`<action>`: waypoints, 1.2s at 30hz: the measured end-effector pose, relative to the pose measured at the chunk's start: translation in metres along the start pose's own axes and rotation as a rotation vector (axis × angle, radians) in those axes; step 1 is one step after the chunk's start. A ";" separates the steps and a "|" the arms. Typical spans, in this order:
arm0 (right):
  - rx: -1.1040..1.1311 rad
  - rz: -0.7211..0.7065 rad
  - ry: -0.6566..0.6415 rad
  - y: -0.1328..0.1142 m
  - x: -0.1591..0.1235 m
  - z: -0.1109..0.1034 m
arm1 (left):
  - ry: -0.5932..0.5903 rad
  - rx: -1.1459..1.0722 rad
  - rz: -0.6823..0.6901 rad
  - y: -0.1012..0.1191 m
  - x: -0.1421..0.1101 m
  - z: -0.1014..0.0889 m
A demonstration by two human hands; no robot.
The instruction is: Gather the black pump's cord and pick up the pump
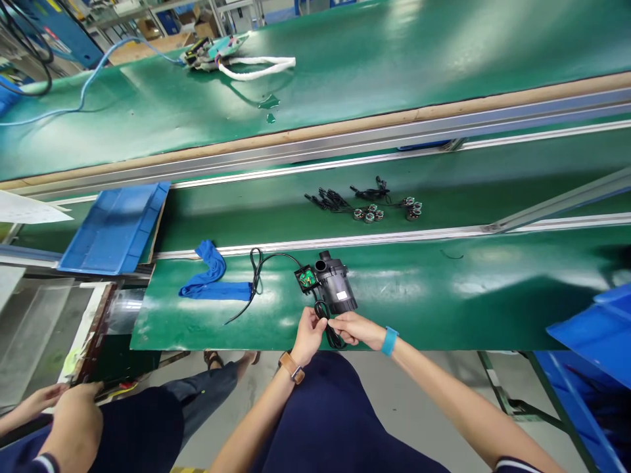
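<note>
A black water pump (336, 284) lies on the green bench belt (444, 295), joined to an open control box with a green circuit board (306, 278). Its black cable (255, 279) runs left in a loose loop, and a coil of it (329, 325) sits by the pump's base. My left hand (308, 335), with a brown-strapped watch, pinches the cable just in front of the pump. My right hand (355, 330), with a blue wristband, comes in from the right and grips the same stretch. A blue cloth (210, 276) lies to the left of the cable.
A blue plastic tray (116, 226) sits at the left end of the middle belt, which carries several black leads and small round parts (367, 210). A co-worker's hands (73, 420) work at lower left. A blue bin (596, 335) stands at lower right. A white-corded assembly (236, 59) lies on the far belt.
</note>
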State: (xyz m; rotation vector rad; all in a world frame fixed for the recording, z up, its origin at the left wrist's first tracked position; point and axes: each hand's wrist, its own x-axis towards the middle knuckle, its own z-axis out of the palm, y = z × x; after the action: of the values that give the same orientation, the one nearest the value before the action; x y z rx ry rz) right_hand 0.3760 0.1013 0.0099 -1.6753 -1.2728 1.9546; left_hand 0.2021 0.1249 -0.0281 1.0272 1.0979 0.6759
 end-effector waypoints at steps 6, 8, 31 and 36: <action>-0.285 -0.272 0.101 -0.010 -0.007 -0.004 | 0.035 -0.003 -0.041 -0.001 0.002 -0.001; -0.610 -0.482 0.166 -0.008 -0.012 -0.004 | 0.044 -0.031 -0.064 -0.003 0.002 0.001; -0.271 -0.822 0.578 0.022 -0.058 0.019 | -0.067 -0.512 -0.504 0.019 0.008 0.003; 0.167 -0.597 0.569 0.022 -0.055 0.036 | -0.035 -0.200 -0.425 0.006 0.021 0.004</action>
State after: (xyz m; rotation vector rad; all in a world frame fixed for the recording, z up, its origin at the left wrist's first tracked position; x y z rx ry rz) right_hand 0.3671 0.0353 0.0275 -1.4007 -1.1591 1.1011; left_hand 0.2136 0.1442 -0.0302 0.6047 1.1467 0.4111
